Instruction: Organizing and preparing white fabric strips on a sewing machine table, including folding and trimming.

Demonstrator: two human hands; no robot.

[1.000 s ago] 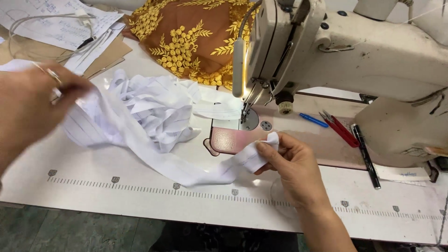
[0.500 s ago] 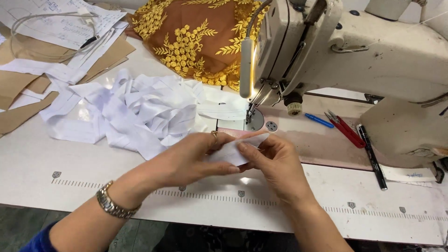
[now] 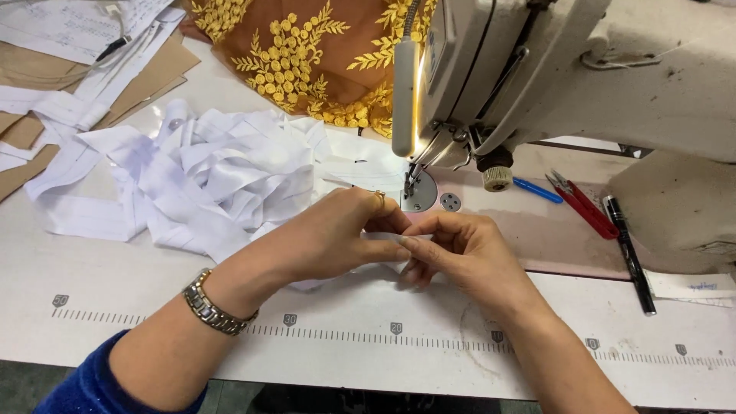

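Left hand (image 3: 337, 238) now in from far left, meeting right hand (image 3: 460, 253) just near needle plate (image 3: 420, 195). Both sets of fingers pinched shut on white strip end (image 3: 383, 238). Strip pile (image 3: 207, 176) slack on surface (image 3: 115, 284), left. Strip end now gathered, close under needle.

Head view — close, steeply downward

Two bare hands, one watch, one ring, bit of blue sleeve

The left hand (image 3: 337, 238) has a small gold-coloured ring on one finger, and there's a chunky metal link wristwatch (image 3: 217, 303) in silver and gold tones on that wrist. Further up that arm you can spot the edge of a deep blue, velvety-looking sleeve (image 3: 92, 379). The right hand (image 3: 468, 253) is plain, no jewellery, forearm bare.
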